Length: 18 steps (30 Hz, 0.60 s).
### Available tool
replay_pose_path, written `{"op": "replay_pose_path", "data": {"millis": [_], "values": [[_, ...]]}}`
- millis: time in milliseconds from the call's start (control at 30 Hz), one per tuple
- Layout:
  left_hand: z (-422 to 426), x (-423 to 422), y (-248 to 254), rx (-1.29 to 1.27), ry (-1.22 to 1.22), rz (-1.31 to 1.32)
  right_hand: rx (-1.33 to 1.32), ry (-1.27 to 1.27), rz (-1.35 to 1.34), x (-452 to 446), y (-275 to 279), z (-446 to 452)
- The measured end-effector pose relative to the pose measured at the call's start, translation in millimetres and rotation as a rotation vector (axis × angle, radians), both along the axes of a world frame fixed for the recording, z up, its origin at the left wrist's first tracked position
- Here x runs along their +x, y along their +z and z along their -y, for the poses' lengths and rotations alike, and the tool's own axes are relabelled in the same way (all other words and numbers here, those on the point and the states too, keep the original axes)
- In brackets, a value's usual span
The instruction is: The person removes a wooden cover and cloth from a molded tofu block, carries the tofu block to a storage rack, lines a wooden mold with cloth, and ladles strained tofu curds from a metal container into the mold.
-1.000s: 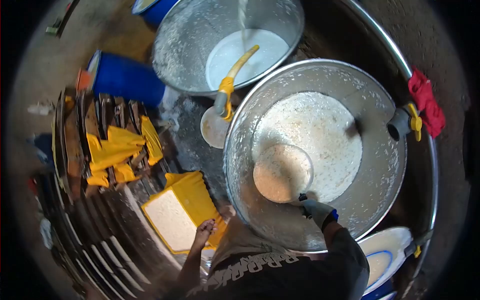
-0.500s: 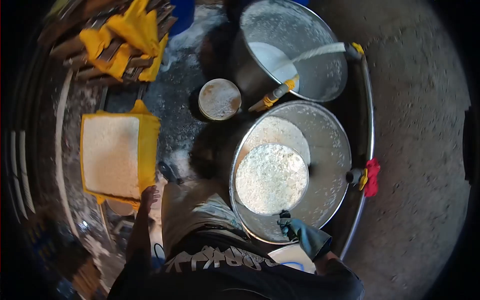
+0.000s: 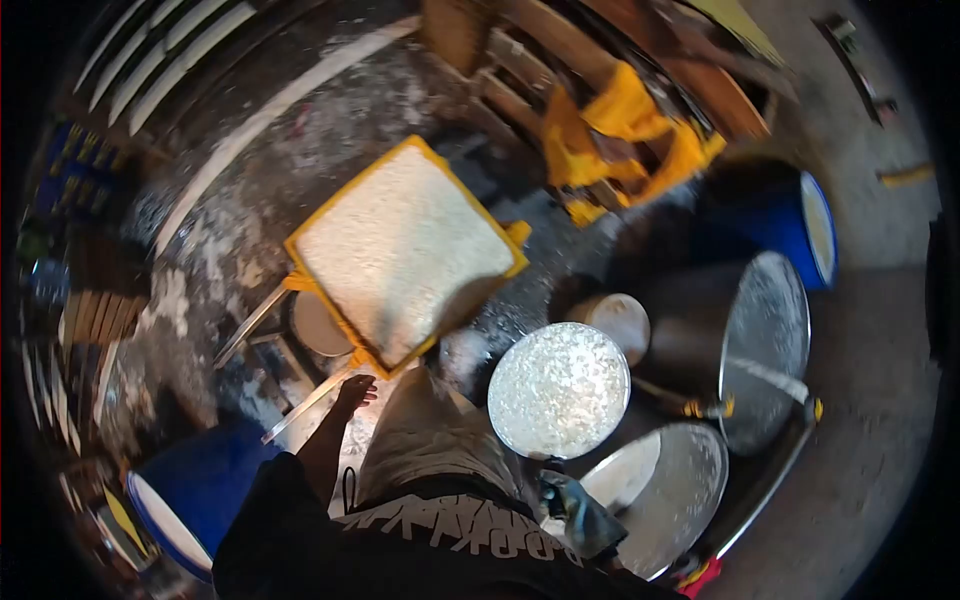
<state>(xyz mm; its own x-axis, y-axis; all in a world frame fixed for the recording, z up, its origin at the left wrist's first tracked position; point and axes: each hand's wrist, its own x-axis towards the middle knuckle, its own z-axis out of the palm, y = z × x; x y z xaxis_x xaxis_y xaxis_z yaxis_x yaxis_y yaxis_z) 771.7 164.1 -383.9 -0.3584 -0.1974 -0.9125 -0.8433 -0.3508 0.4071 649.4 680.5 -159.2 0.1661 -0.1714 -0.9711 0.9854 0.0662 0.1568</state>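
Note:
My gloved right hand (image 3: 580,512) is closed on the dark handle of a large round pan (image 3: 627,400). Lumpy white curd (image 3: 560,390) fills this pan, which is held over the floor beside the near steel vat (image 3: 690,500). To its left stands a square box lined with yellow cloth (image 3: 472,200), full of a pale white mass (image 3: 400,235). My bare left hand (image 3: 355,393) is close to the box's near corner, its fingers apart and holding nothing. Whether the fingertips touch the cloth I cannot tell.
A second steel vat (image 3: 765,350) with a hose stands at the right. Behind the pan is a small round tub (image 3: 622,325). Blue barrels stand at lower left (image 3: 215,480) and upper right (image 3: 770,225). Yellow cloths (image 3: 630,110) lie on wooden boards at the back. Rails run under the box.
My view has swung left. The filled pan has come up out of the near vat and moved toward the box. My left hand has drawn slightly away from the box's side.

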Motion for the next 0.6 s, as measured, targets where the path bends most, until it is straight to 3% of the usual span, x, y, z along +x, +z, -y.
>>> {"op": "replay_pose_path", "data": {"millis": [100,233,400,500,600], "values": [[30,13,14,-0.037,0.112,0.020,-0.121,0.095,-0.043,-45,-63,86],[61,35,22,-0.039,0.279,0.032,-0.306,0.014,-0.053,-85,-156,193],[74,52,33,-0.038,0.310,0.017,-0.367,0.113,-0.039,-131,-223,296],[76,48,43,-0.040,0.339,0.039,-0.388,0.113,0.013,-157,-235,334],[74,46,41,-0.035,0.347,0.077,-0.292,0.278,-0.016,-181,-214,352]]}}
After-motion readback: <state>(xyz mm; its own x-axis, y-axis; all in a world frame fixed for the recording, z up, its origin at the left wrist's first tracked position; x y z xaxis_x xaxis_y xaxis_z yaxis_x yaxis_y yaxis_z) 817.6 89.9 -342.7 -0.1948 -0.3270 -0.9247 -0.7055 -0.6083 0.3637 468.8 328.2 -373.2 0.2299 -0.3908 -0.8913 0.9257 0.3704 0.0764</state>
